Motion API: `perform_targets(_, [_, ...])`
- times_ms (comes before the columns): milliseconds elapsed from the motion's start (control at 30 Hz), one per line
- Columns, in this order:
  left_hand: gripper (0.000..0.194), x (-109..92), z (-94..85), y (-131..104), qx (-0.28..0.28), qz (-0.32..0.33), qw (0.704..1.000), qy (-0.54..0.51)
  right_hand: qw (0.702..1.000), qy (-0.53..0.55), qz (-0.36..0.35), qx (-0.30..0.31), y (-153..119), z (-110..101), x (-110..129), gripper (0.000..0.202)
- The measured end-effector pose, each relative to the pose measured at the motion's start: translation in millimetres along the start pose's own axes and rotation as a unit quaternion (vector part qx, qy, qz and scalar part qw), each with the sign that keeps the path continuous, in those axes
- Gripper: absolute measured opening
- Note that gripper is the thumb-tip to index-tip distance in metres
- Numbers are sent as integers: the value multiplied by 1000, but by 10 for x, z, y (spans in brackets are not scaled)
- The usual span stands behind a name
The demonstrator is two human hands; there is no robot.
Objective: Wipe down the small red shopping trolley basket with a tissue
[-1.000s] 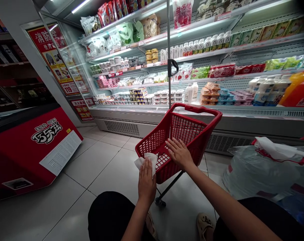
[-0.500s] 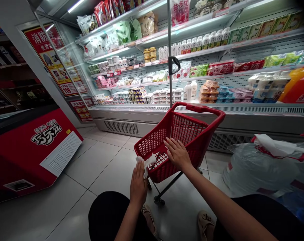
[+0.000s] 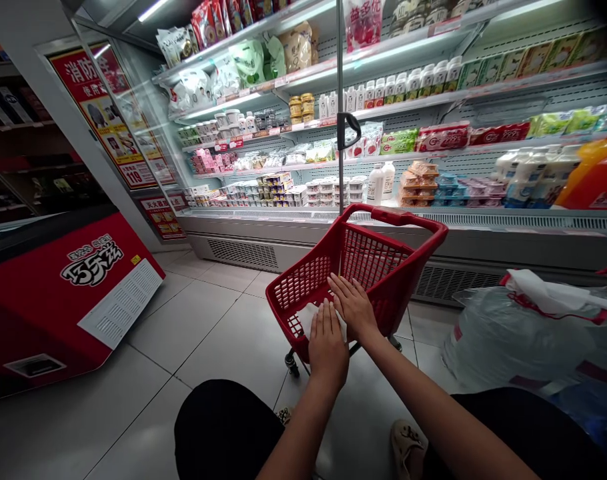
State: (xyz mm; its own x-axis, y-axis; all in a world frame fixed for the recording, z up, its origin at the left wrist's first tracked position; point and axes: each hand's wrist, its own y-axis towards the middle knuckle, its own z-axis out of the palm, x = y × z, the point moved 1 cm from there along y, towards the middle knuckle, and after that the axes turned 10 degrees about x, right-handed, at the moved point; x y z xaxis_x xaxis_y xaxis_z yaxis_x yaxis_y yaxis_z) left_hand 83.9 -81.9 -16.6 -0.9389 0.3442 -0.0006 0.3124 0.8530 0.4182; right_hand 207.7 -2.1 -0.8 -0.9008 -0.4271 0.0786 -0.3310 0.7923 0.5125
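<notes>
A small red plastic shopping cart (image 3: 303,275) with a lattice basket stands before me on a wheeled metal frame. My left hand (image 3: 328,343) holds a white tissue (image 3: 307,316) under its outstretched fingers, at the near side of the basket. Just to its right, my right hand (image 3: 354,310) is open, fingers stretched out flat over the basket's near right edge. Nothing shows in its grip, though its palm is hidden. The two hands are close together. Part of the tissue is covered by my left hand.
Behind the cart runs a lit refrigerated case (image 3: 243,253) filled with dairy packs and bottles. A red chest freezer (image 3: 48,307) is at left. Large wrapped packs of bottles (image 3: 518,333) stand on the floor at right. My knees (image 3: 223,427) frame the near side.
My left hand has slid to the right with the tissue, from the basket's near left corner to beside my right hand. The right hand has hardly moved.
</notes>
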Motion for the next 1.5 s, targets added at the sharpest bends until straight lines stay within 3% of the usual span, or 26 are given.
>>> perform_targets(100, [74, 19, -49, -39, -3, 30, 999, 18, 1000, -1, -10, 1, -11, -30, -26, 57])
perform_targets(233, [87, 351, -228, -428, 23, 86, 995, 51, 1000, 13, -22, -4, -45, -92, -47, 58])
perform_targets(333, [94, 590, -334, -747, 39, 64, 995, 61, 1000, 18, -18, -3, -56, -109, -22, 59])
perform_targets(433, [93, 622, -335, -865, 35, 33, 997, 59, 1000, 18, -15, 1, -50, -91, 34, 58])
perform_targets(567, [91, 382, -206, -599, 19, 13, 999, 30, 1000, 16, -21, 9, -33, -52, 111, 61])
perform_targets(733, [88, 126, -138, -192, 2, 42, 999, 12, 1000, 6, -24, 12, -28, -64, 84, 63])
perform_targets(800, [87, 167, -186, -221, 13, 65, 998, 21, 1000, 6, -24, 13, -40, -87, 33, 61])
perform_targets(900, [88, 380, -293, -485, 33, 84, 995, 37, 999, 8, -28, 15, -74, -125, -42, 61])
perform_targets(1000, [92, 605, -375, -819, 46, 83, 994, 47, 1000, 8, -22, 13, -116, -155, -67, 63])
perform_targets(1100, [91, 646, -391, -953, 47, 61, 996, 43, 1000, 8, -14, 12, -144, -168, -24, 62])
perform_targets(1167, [89, 545, -361, -868, 38, 37, 998, 31, 1000, 7, -12, 12, -147, -159, 31, 62])
perform_targets(1333, [87, 159, -191, -379, 8, 15, 1000, 8, 1000, 8, -6, -1, -115, -80, 178, 62])
perform_targets(1500, [82, 140, -66, -250, -9, 17, 1000, 2, 999, 13, -30, 18, -49, -74, 134, 56])
